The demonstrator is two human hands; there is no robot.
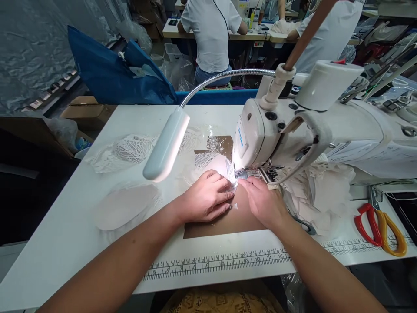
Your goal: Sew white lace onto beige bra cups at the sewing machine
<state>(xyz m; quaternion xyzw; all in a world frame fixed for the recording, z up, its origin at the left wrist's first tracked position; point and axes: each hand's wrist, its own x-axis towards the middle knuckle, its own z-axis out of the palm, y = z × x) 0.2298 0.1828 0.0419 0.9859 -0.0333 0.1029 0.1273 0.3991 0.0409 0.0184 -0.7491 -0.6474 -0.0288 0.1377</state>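
Observation:
White lace fabric [208, 161] with a smooth pale panel lies under the needle end of a white sewing machine [250, 130]. My left hand [208, 195] rests on it just left of the presser foot [241, 174], fingers slightly bent and spread, pressing down. Close on the foot's right side, my right hand [265, 200] has its thumb and forefinger together at the fabric's edge. Its other fingers are partly hidden. Beneath both hands is a brown plate [224, 226] on the white table.
Lace pieces [133, 148] and a pale oval piece [127, 206] lie left. A lamp [167, 145] on a bendable neck hangs over the table. Right are heaped pale fabric [329, 195] and red-and-yellow-handled scissors [379, 226]. A printed ruler [221, 263] runs along the front. People sit beyond.

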